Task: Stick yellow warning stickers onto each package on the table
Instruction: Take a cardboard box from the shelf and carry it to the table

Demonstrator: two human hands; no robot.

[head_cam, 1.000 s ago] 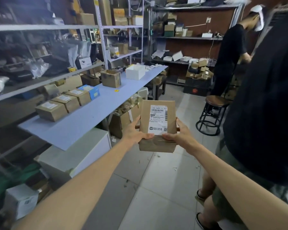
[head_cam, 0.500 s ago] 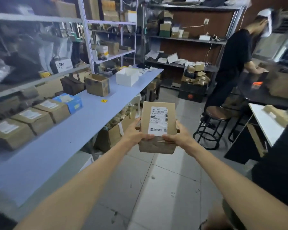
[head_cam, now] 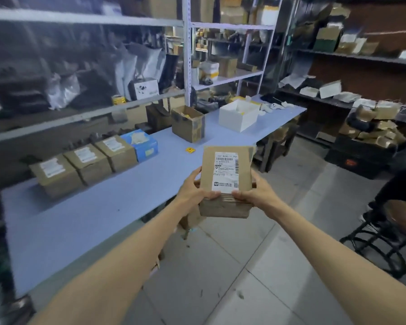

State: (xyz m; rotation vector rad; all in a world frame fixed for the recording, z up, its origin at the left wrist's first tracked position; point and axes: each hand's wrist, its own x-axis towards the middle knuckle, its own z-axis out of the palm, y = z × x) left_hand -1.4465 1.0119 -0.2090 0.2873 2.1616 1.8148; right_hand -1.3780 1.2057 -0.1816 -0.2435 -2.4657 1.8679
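Observation:
I hold a brown cardboard package [head_cam: 226, 158] with a white shipping label in front of me, over the near edge of the blue table [head_cam: 99, 214]. My left hand [head_cam: 193, 188] grips its left side and my right hand [head_cam: 256, 192] grips its right side, thumbs on the front. Three brown labelled packages [head_cam: 87, 160] sit in a row at the table's left, beside a blue box [head_cam: 142, 144]. A small yellow warning sticker [head_cam: 190, 150] lies on the table just beyond the held package.
An open brown carton [head_cam: 189, 123] and a white open box [head_cam: 240, 114] stand farther back on the table. Metal shelves [head_cam: 185, 66] full of goods run behind it. A black stool [head_cam: 384, 245] and a person's leg are at the right, on tiled floor [head_cam: 244, 277].
My view has swung left and closer to the table. The package, still held in both hands, now sits over the table's edge. The person at the right has mostly left view.

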